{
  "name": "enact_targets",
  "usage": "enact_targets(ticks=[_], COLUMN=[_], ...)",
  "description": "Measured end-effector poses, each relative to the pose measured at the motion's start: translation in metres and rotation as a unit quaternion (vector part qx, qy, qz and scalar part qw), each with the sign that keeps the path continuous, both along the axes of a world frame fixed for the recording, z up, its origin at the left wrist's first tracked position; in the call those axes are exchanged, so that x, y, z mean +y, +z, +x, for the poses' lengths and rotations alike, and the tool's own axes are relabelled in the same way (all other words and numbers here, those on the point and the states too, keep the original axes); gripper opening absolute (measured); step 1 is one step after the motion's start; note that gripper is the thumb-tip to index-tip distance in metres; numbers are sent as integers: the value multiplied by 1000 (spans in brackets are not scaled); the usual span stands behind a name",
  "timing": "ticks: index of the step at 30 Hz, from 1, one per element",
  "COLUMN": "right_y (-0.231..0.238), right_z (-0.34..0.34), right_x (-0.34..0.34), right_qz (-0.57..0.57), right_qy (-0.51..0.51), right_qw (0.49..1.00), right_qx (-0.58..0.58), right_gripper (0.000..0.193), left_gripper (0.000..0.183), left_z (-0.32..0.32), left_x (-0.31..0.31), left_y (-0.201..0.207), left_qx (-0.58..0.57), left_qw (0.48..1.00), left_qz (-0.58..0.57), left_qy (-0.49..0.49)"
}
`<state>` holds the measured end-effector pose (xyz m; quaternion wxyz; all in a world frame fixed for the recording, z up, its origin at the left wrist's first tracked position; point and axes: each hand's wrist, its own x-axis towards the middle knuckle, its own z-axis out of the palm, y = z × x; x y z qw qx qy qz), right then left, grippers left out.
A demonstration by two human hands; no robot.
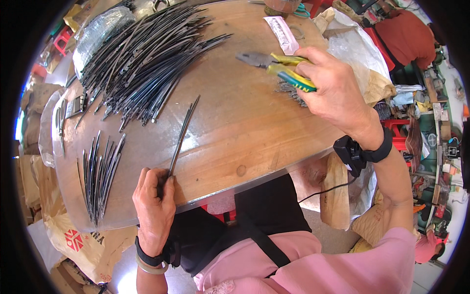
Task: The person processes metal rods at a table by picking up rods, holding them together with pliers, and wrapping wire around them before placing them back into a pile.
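Note:
My left hand (155, 193) is closed at the table's near edge around a couple of thin black rods (185, 130), which point up and away over the wood. My right hand (335, 83) grips a pair of pliers (259, 60) with yellow and green handles, held above the table's right side. The pliers' jaws point left, apart from the rods. Beneath my right hand, partly covered by it, lies a pile of small thin metal pieces (290, 89). A large heap of black rods (147, 63) spreads over the far left, and a smaller bunch (100, 171) lies at the near left.
The wooden table (235, 127) has a clear sheet on top. A pink and white packet (281, 35) lies near its far edge, by teal-handled scissors (302, 11). Plastic wrap (105, 34) lies behind the heap. Paper sacks (335, 188) and red stools (395, 132) stand around; another person (406, 36) sits at far right.

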<state>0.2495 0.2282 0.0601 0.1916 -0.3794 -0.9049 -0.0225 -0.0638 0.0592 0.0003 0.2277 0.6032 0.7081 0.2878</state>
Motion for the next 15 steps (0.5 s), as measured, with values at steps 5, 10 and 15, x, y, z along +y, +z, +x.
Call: enact_targets(ticks=[5,10,15], right_y=[27,11,-30], right_z=[-19,-31,11], right_x=[-23,-60,-100], right_qz=[81,-128,-199], right_qy=[-15,-6,-208], right_qw=[991,749,824], right_qx=[109,650,488], right_gripper=[15,15,14], left_gripper=[6,4,10], left_z=[-3,-1,15], left_x=[0,-10,-44], left_y=[-3,-12,12], left_qx=[15,-22,-451], left_qw=[999,996,875], left_qz=[30,89,-86], left_qy=[-18,15,150])
